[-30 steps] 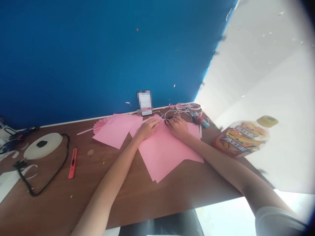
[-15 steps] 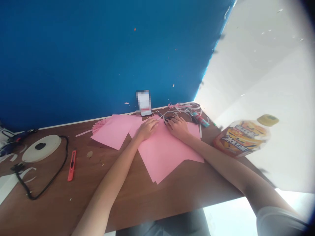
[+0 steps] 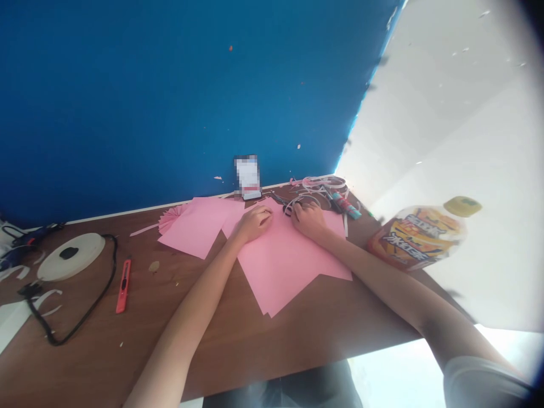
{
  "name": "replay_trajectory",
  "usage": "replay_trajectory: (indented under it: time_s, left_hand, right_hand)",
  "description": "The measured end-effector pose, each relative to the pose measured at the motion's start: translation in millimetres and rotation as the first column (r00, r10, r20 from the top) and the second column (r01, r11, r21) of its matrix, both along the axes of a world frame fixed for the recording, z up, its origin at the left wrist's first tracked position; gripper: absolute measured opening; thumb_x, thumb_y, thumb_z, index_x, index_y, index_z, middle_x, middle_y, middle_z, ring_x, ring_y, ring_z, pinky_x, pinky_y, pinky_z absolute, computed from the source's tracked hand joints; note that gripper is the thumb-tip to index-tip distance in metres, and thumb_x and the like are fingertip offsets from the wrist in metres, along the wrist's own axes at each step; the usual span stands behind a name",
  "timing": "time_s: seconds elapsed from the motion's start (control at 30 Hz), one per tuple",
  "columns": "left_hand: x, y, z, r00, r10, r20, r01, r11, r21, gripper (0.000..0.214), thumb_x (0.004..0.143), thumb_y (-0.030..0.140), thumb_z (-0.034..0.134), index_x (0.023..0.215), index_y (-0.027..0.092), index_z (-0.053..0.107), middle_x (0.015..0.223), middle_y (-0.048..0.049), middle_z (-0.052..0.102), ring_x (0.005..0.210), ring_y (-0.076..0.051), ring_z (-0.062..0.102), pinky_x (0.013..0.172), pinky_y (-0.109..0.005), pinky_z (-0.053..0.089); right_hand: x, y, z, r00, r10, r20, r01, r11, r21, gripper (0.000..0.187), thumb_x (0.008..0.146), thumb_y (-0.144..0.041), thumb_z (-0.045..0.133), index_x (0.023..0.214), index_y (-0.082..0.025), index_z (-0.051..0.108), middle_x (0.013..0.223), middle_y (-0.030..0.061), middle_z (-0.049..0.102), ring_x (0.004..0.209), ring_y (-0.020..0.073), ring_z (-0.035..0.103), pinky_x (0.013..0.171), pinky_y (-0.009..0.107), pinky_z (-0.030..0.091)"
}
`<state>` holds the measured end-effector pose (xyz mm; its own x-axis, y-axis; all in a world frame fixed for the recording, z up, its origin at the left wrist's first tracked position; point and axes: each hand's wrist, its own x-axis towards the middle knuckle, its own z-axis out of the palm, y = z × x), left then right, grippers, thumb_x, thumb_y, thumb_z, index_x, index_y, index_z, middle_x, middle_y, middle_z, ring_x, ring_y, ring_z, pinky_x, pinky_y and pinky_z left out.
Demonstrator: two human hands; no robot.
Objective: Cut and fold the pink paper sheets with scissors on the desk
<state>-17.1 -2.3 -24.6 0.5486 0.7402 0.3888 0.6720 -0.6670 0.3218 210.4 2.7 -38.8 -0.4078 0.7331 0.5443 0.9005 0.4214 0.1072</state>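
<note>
Pink paper sheets [image 3: 283, 266], at least two overlapping, lie on the brown table in front of me. My left hand [image 3: 255, 222] rests on their upper left part with its fingers curled together; their tips are partly hidden. My right hand [image 3: 309, 220] is on the upper right part, its fingers bent and closed. A thin white strip [image 3: 306, 198] curves in a loop beside those fingers, but I cannot see what they grip. Just left of the right hand are dark-handled scissors [image 3: 288, 210], lying at the paper's top edge.
Another pink sheet [image 3: 202, 224] with a pleated pink fan [image 3: 170, 220] lies left. A red cutter knife [image 3: 123, 286], a white disc-shaped device [image 3: 72, 258] and a black cable [image 3: 113, 272] are farther left. A phone [image 3: 249, 178] leans on the wall; a large bottle [image 3: 419, 235] stands right.
My right hand has shifted slightly right, away from the scissors, and its fingers are more curled. The left hand's fingers have drawn in a little. The pink sheets have stayed almost where they were.
</note>
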Motion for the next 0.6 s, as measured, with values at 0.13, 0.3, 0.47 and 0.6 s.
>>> replay_trajectory:
  time_s: [0.13,0.3,0.47,0.6]
  left_hand:
    - [0.2,-1.5,2.7,1.0,0.009,0.007,-0.009,1.0,-0.022,0.034,0.095,0.031,0.034,0.096,0.02,0.066,0.108,-0.005,0.065,0.105,-0.018,0.056,0.101,-0.035,0.042]
    - [2.2,-3.4,5.1,0.998,0.043,0.046,-0.041,0.999,-0.036,0.034,0.095,0.032,0.033,0.101,0.021,0.064,0.108,-0.0056,0.065,0.107,-0.019,0.056,0.108,-0.037,0.035]
    - [1.9,-3.1,4.3,0.99,0.061,0.13,-0.05,0.995,-0.088,0.032,0.095,0.031,0.036,0.105,0.02,0.063,0.116,-0.006,0.063,0.111,-0.019,0.054,0.105,-0.037,0.036]
    - [5.3,-5.5,9.3,0.946,0.111,0.304,-0.042,0.973,-0.225,0.032,0.093,0.036,0.039,0.111,0.02,0.061,0.118,-0.0068,0.061,0.108,-0.019,0.056,0.094,-0.035,0.043]
  right_hand:
    - [0.6,-1.5,2.5,0.998,0.02,-0.053,-0.019,0.999,0.036,0.026,0.091,-0.021,0.039,0.084,-0.013,0.062,0.07,0.0104,0.067,0.07,0.0202,0.057,0.071,0.032,0.029]
    - [-0.2,-2.1,2.0,0.992,0.088,-0.088,-0.076,0.989,0.128,0.03,0.095,-0.027,0.037,0.098,-0.012,0.063,0.072,0.0094,0.066,0.075,0.0204,0.056,0.071,0.032,0.029]
    - [2.3,-1.9,-0.4,0.982,0.125,-0.139,-0.096,0.976,0.197,0.026,0.094,-0.023,0.038,0.096,-0.014,0.061,0.074,0.0085,0.065,0.077,0.0213,0.055,0.071,0.033,0.03]
    - [1.0,-5.6,4.5,0.961,0.142,-0.239,-0.085,0.968,0.236,0.021,0.093,-0.022,0.04,0.093,-0.016,0.059,0.08,0.0088,0.067,0.081,0.0225,0.056,0.074,0.034,0.033]
